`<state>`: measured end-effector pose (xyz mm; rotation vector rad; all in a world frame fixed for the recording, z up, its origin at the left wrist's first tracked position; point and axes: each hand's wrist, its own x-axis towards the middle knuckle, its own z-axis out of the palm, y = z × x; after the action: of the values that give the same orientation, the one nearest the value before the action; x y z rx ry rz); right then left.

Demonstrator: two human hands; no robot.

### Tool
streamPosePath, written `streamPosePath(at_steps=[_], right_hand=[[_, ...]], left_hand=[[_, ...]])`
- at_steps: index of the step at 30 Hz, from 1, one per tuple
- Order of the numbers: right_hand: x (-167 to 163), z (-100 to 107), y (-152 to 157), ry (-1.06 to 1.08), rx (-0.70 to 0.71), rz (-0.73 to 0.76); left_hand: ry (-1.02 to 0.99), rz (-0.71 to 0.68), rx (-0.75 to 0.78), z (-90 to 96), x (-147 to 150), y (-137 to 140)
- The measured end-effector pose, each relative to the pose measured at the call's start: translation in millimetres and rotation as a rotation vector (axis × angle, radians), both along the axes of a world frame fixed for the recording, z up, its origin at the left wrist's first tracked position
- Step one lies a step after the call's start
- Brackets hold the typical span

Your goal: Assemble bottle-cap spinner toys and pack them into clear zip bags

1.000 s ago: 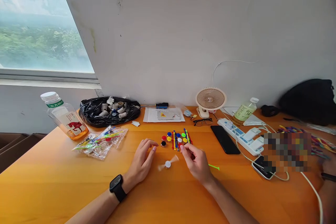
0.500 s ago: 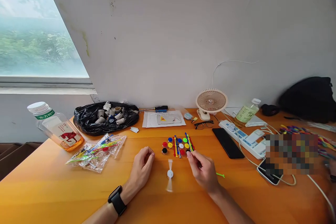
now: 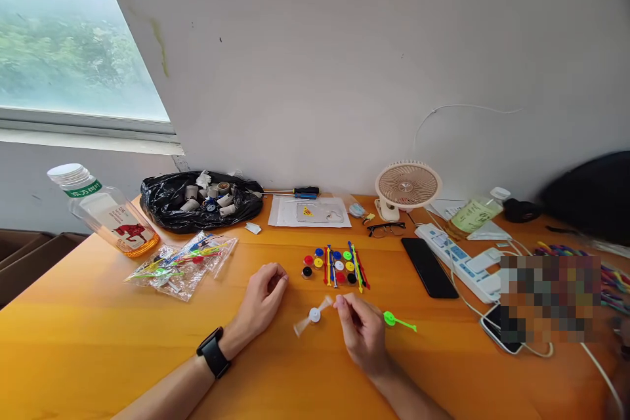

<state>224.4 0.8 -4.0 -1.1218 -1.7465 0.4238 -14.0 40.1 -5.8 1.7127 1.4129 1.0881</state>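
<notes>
Two hands flank a blurred white spinner, low centre of frame

White spinner point(image 3: 315, 315) flat on the wooden table point(image 3: 73, 348), low centre, between the hands. Hub readable; both arms smeared, upper one ending just beside the right hand's fingertips. Right hand point(image 3: 361, 335): thumb and forefinger tips together in a pinch, other fingers folded. Cannot tell whether anything sits in the pinch. Left hand point(image 3: 266, 298), with watch point(image 3: 213, 352) on the wrist: loosely curled, thumb near forefinger, side resting near the wood; nothing shows in it, but the palm is hidden, so cannot tell.

Edges and room: table's left edge slants from below the window point(image 3: 73, 46) to the left border; near edge beyond the bottom of the frame. Broad wood at lower left; a narrower strip between the hands. Above the spinner, coloured discs point(image 3: 318, 262) and arrow sticks point(image 3: 357, 269) crowd the centre. Rightward, green spinner point(image 3: 390, 319) lies just beside the right hand, then phone point(image 3: 429, 268) and power strip point(image 3: 457, 259) at an angle; loose cables limit the lower right.

Hard to make out: green spinner's left side, close against the knuckles; contents of the clear bag point(image 3: 182, 262), jumbled under glare; a pixelated patch point(image 3: 548, 298) covering things at right. Black bag point(image 3: 590, 197) cut by the right border; both forearms cut at the bottom.
</notes>
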Motion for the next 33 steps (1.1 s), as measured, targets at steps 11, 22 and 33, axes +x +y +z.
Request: streamPosePath(at_steps=[11, 22, 33], right_hand=[[-1.5, -3.3, 4.5, 0.027, 0.004, -0.077], [-5.1, -4.6, 0.3, -0.091, 0.123, -0.041], [-5.4, -7.1, 7.7, -0.046, 0.047, -0.032]], left_hand=[[-0.001, 0.026, 0.017, 1.4, 2.8, 2.3], [0.018, 0.026, 0.064, -1.2, 2.1, 4.3], [0.05, -0.016, 0.091, 2.1, 3.1, 2.2]])
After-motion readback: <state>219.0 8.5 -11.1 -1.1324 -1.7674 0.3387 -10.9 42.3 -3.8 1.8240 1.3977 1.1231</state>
